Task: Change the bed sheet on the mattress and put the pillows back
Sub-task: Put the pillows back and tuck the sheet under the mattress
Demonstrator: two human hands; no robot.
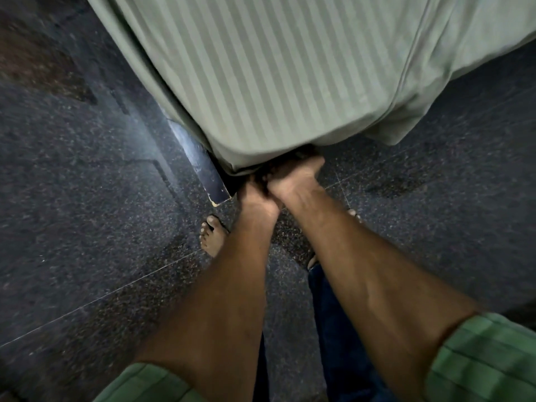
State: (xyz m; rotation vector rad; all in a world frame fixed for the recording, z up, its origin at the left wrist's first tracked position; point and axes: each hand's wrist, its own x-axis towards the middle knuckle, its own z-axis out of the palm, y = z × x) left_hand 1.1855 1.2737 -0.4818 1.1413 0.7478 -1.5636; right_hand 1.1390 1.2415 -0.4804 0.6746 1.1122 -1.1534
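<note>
A pale green striped bed sheet (pixel 275 82) covers the mattress and hangs over its near corner. Both my hands meet right under that corner. My left hand (pixel 259 202) points up into the dark gap below the sheet's hem. My right hand (pixel 293 177) lies beside it, touching it, with the thumb stretched along the hem. The fingers of both hands are hidden under the sheet and the mattress corner, so I cannot tell what they hold. No pillows are in view.
A dark bed frame rail (pixel 200 161) with a chipped end runs along the left side of the mattress. The floor (pixel 87 213) is dark speckled stone. My bare feet (pixel 210 237) stand close to the bed corner.
</note>
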